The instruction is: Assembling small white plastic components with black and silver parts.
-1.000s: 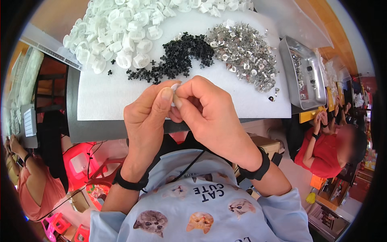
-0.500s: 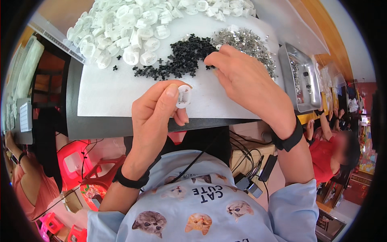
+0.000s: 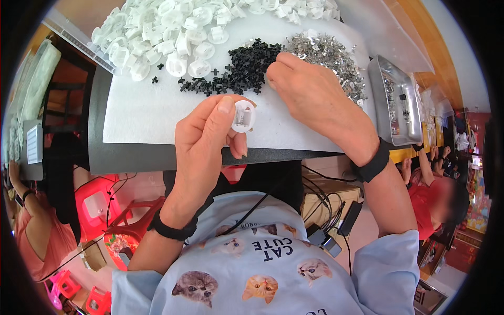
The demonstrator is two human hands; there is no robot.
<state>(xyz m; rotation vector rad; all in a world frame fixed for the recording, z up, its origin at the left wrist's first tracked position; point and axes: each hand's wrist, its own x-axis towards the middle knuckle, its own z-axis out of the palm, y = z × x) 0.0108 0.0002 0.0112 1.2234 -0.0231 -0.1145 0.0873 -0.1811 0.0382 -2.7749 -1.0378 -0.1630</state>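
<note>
Between thumb and fingers, my left hand (image 3: 202,131) pinches a small round white plastic part (image 3: 243,116), its hollow side turned up and a recess showing in the middle. My right hand (image 3: 320,97) is over the white sheet (image 3: 144,123), at the right edge of a heap of small black cross-shaped pieces (image 3: 252,67). Its fingertips are pressed together and turned away, so whatever they hold is hidden. Just beyond that hand is a heap of small silvery metal pieces (image 3: 338,65). More white plastic parts (image 3: 178,34) are piled at the far left.
A metal tray (image 3: 376,86) with small pieces in it stands right of the sheet. Below the table are cables (image 3: 328,202) and a red plastic stool (image 3: 94,202). Other people sit to the left (image 3: 44,231) and right (image 3: 422,202).
My right hand has drawn back slightly left and toward me from the black pieces, fingertips closed. The white part in my left hand has tilted to face upward more.
</note>
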